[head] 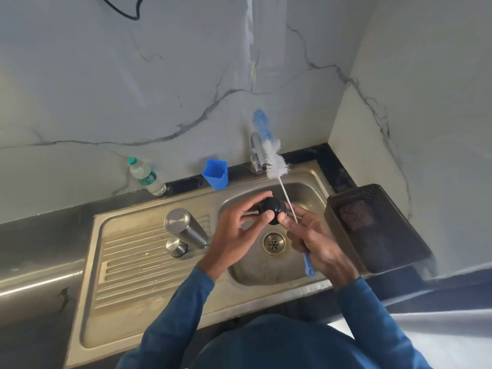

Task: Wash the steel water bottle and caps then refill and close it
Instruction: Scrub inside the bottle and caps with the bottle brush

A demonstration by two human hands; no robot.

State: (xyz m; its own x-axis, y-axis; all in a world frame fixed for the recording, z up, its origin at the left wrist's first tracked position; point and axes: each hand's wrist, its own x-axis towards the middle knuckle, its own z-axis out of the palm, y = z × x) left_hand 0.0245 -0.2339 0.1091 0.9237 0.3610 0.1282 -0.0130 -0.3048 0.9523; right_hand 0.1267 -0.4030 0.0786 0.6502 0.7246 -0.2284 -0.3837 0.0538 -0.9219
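A home kitchen is shown. A steel sink point(186, 302) with a ribbed draining board is set into a dark stone worktop point(40, 235), its drain point(274, 243) seen just below the fingers point(267, 217). A tap point(257, 153) is mounted beyond the fingers, against a grey-veined marble wall point(133, 89). A dark plastic dish basket point(372, 225) is placed right of the fingers, and a blue cup point(215, 173) and a plastic water bottle point(146, 177) are stood along the wall to their left.

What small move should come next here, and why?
Probably bring the bristles of the bottle brush down onto the black cap: the left hand pinches the cap over the sink basin, while the right hand holds the brush away from it.
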